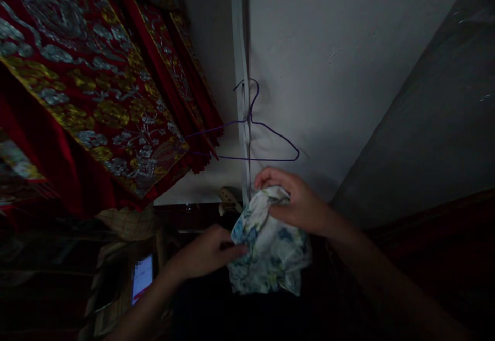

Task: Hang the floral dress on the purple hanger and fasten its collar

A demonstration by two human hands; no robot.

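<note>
A white cloth garment with blue and green floral print hangs bunched between my hands. My left hand pinches its left edge, thumb in front. At the garment's top, my right hand grips the fabric with the thumb on the near side and the fingers behind. What kind of garment it is cannot be made out. Just above my hands, a purple wire hanger hangs against the wall by its hook, with nothing on its right half. Its left end goes behind red cloth.
Red embroidered cloth with gold and silver patterns hangs at the upper left. A pale vertical strip runs down the wall. A lit phone lies at the lower left, and a beige clog is behind my hands.
</note>
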